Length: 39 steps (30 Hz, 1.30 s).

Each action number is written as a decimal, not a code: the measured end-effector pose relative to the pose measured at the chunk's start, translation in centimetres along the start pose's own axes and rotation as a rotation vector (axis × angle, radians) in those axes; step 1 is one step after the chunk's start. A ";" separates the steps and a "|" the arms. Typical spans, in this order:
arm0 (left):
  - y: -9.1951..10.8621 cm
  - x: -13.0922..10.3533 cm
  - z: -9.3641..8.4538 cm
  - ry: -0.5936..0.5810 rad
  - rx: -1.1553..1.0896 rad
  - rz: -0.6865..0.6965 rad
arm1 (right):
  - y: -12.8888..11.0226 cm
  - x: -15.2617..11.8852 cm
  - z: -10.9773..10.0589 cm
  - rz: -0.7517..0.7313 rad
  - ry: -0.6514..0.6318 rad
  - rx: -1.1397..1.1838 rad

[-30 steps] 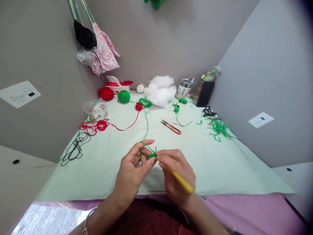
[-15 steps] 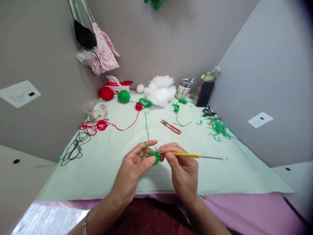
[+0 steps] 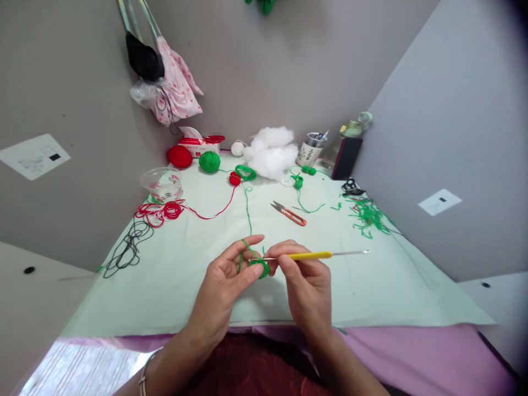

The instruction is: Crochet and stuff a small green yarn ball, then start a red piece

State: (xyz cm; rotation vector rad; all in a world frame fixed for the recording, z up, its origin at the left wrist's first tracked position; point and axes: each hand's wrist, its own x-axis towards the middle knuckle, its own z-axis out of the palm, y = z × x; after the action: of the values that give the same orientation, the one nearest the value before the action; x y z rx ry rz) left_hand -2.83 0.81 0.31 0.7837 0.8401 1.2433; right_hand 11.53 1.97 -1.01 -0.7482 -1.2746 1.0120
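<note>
Between thumb and fingers, my left hand (image 3: 225, 280) pinches a small green crochet piece (image 3: 261, 268). Green yarn (image 3: 248, 212) runs from the table over its raised index finger down to the piece. My right hand (image 3: 307, 280) grips a crochet hook (image 3: 311, 256) with a yellow handle and metal tips at both ends. The hook's left tip lies at the top edge of the piece, near the yarn; whether it is inside a stitch I cannot tell. Beyond the hands lie orange thread snips (image 3: 290, 213).
At the back stand yarn balls, red (image 3: 180, 157) and green (image 3: 209, 161), white stuffing (image 3: 271, 154), a pen holder (image 3: 311, 149) and a phone (image 3: 347, 158). Green yarn scraps (image 3: 369, 215) lie right; a clear tub (image 3: 161, 186) and black cord (image 3: 130, 250) lie left.
The hook has slid left and levelled out, with its left tip now further past the crochet piece. My right hand moved slightly left; my left hand has barely moved.
</note>
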 end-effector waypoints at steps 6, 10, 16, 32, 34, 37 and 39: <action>-0.1 0.0 -0.1 0.086 0.042 0.016 | 0.2 0.0 -0.4 0.080 0.062 0.121; -0.2 -0.1 -0.2 0.105 0.051 0.025 | -0.3 -0.3 0.0 -0.008 0.103 0.047; -0.3 0.1 -0.2 0.055 0.036 0.027 | -0.6 -0.6 0.4 -0.159 0.091 -0.092; 0.0 0.2 0.1 0.034 -0.055 -0.014 | 0.2 -0.4 0.1 -0.049 0.068 0.047; 0.1 0.1 0.1 0.031 -0.048 -0.007 | 0.2 -0.4 0.0 -0.038 0.070 0.075; 0.1 0.1 0.1 0.037 -0.032 0.009 | 0.2 -0.4 0.0 -0.032 0.069 0.111; 0.1 0.2 0.1 0.042 -0.017 0.015 | 0.1 -0.3 0.0 -0.032 0.070 0.108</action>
State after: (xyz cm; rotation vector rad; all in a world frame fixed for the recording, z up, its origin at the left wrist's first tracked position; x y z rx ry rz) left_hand -2.77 0.98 0.40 0.7536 0.8575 1.2827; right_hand 11.50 1.73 -1.26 -0.6726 -1.1592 1.0124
